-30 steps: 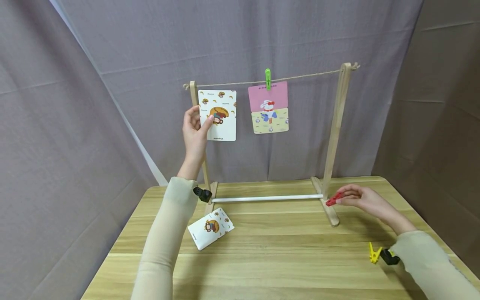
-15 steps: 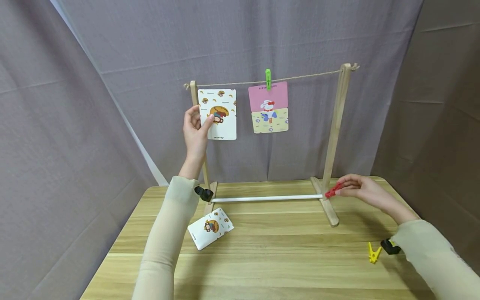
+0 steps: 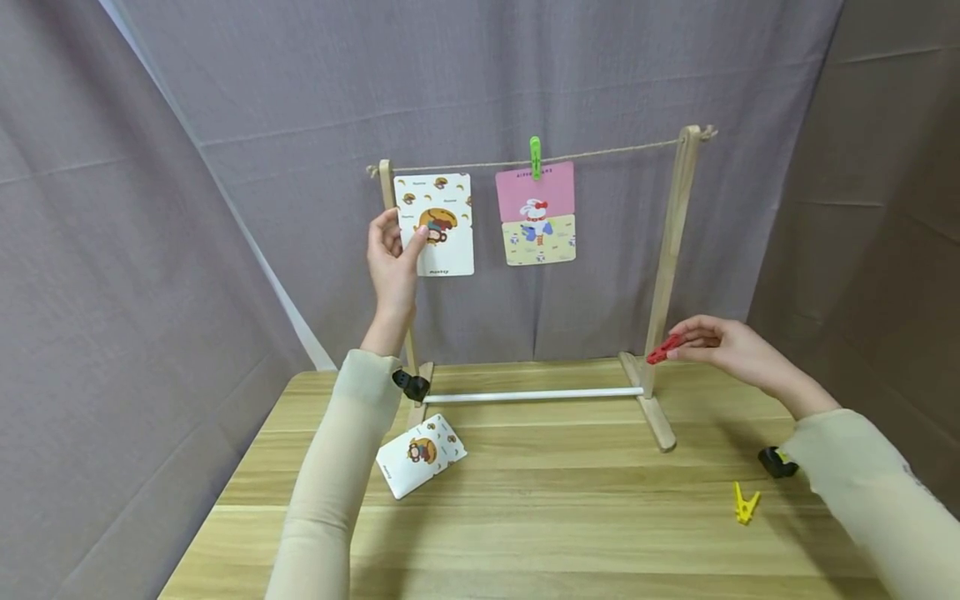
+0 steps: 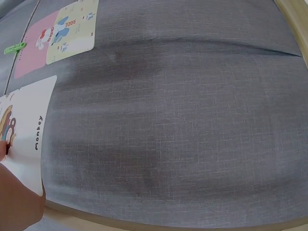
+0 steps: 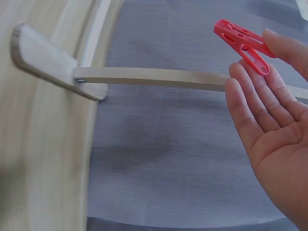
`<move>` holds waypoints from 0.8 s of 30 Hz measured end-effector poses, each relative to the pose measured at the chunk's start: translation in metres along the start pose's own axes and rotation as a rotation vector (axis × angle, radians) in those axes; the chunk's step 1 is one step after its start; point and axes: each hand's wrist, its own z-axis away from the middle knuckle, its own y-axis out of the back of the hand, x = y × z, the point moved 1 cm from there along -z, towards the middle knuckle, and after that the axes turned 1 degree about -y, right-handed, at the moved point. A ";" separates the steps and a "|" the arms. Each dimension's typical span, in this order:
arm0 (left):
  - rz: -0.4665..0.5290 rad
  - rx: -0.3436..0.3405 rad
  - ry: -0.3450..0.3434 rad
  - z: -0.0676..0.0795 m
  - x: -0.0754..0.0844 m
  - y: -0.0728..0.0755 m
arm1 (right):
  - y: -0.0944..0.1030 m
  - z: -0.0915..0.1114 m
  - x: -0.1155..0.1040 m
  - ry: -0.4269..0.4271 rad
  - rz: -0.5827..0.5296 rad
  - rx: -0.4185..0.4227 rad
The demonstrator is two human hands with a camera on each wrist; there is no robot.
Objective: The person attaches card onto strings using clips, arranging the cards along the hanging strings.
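My left hand (image 3: 393, 258) pinches a white card (image 3: 453, 257) printed with a monkey and burgers, thumb on its front. The card is upright near the left post, its top edge just below the string (image 3: 607, 152). In the left wrist view the same card (image 4: 36, 110) shows the word "monkey". My right hand (image 3: 731, 350) holds a red clothespin (image 3: 663, 349) by the right post; in the right wrist view this clothespin (image 5: 243, 43) sits between thumb and fingertips. A pink and yellow card (image 3: 536, 215) hangs from the string by a green clothespin (image 3: 536, 157).
A wooden stand has a left post (image 3: 387, 179), a right post (image 3: 670, 258) and a white bottom rod (image 3: 532, 395). Another monkey card (image 3: 420, 457) lies on the wooden table (image 3: 570, 508). A yellow clothespin (image 3: 745, 504) lies at the right. Grey curtain (image 3: 300, 100) surrounds the table.
My right hand has risen with the red clothespin, from near the stand's right foot to higher beside the post. The left hand with its card has lifted only slightly.
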 end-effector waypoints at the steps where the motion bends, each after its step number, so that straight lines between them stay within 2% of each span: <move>1: -0.001 0.001 0.002 0.000 0.000 -0.001 | 0.002 -0.001 -0.002 0.002 0.003 0.004; 9: 0.014 0.004 0.010 -0.001 0.002 -0.006 | 0.012 -0.010 -0.016 0.012 -0.006 0.004; 24: 0.036 0.010 0.018 -0.002 -0.002 -0.009 | 0.024 -0.019 -0.045 0.034 -0.001 0.066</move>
